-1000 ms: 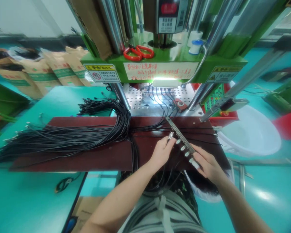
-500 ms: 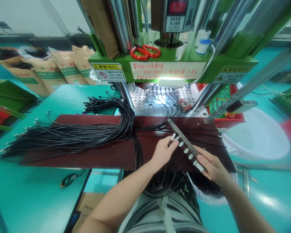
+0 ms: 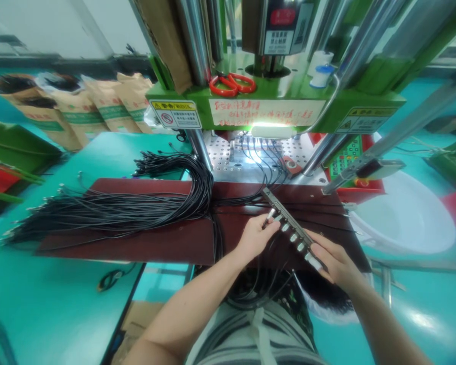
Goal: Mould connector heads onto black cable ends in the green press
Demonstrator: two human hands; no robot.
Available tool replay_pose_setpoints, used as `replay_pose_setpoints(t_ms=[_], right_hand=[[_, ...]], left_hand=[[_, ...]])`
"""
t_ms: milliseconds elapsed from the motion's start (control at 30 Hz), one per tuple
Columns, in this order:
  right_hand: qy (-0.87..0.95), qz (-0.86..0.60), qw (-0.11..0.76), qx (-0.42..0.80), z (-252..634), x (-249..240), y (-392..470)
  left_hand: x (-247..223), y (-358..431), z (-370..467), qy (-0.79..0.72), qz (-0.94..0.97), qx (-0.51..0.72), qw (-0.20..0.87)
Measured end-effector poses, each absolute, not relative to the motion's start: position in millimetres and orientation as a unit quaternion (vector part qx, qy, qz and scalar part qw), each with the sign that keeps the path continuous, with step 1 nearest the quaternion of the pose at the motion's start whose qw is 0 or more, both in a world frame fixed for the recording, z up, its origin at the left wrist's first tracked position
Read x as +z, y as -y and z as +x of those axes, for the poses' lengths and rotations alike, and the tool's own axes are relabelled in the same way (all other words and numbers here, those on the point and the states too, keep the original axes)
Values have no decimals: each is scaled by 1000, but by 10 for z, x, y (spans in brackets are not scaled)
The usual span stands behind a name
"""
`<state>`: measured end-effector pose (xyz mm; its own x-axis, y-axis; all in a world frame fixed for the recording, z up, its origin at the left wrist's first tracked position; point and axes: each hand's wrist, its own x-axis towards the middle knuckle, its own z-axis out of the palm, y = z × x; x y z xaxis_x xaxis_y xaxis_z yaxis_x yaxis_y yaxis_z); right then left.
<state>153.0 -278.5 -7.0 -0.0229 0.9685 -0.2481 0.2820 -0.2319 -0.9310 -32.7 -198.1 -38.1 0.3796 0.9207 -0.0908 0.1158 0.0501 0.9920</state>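
Lately, little has been changed | connector (image 3: 268, 218) is pinched in left hand (image 3: 254, 237), close to metal bar (image 3: 288, 216) clasped by right hand (image 3: 336, 261) | same step apparently being continued

A board (image 3: 192, 246) is set before a press (image 3: 207, 104). Cables (image 3: 148, 210) are laid along its left half, their ends extended past its left edge. Above its right half, a metal bar (image 3: 293, 223) is held obliquely by the right hand (image 3: 332, 257) at the near end; a plug (image 3: 268, 217) is held by the left hand (image 3: 256, 236), left of the bar. On the press, scissors (image 3: 233, 93) are placed left of a spool (image 3: 321, 77). Sacks (image 3: 102, 106) are ranged far left; a basin (image 3: 406, 215) is positioned right.
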Motion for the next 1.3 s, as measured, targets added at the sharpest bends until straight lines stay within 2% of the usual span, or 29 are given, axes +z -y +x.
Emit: replay_pose_setpoints(t_ms=[333,500,667,933,1200,1300], right_hand=[[618,-575,331,422,1541,-137,2769],[572,-578,350,465,1543,-103,2775],[515,-614,329,500,1534,-77,2779],[573,-584,301,490,1573,-69,2743],[609,-572,284,471,1616,-107,2753],[617,-570,287,461,1608,-113,2758]], left_hand=[[-355,2006,-363,-434,604,335,578],[-325,1995,-429,-447,566,351,597],[-349,1993,-475,-453,611,337,554],[-346,1981,-477,-449,667,302,512],[-358,1958,-504,-421,628,292,585],[-365,1953,-500,-413,633,299,583]])
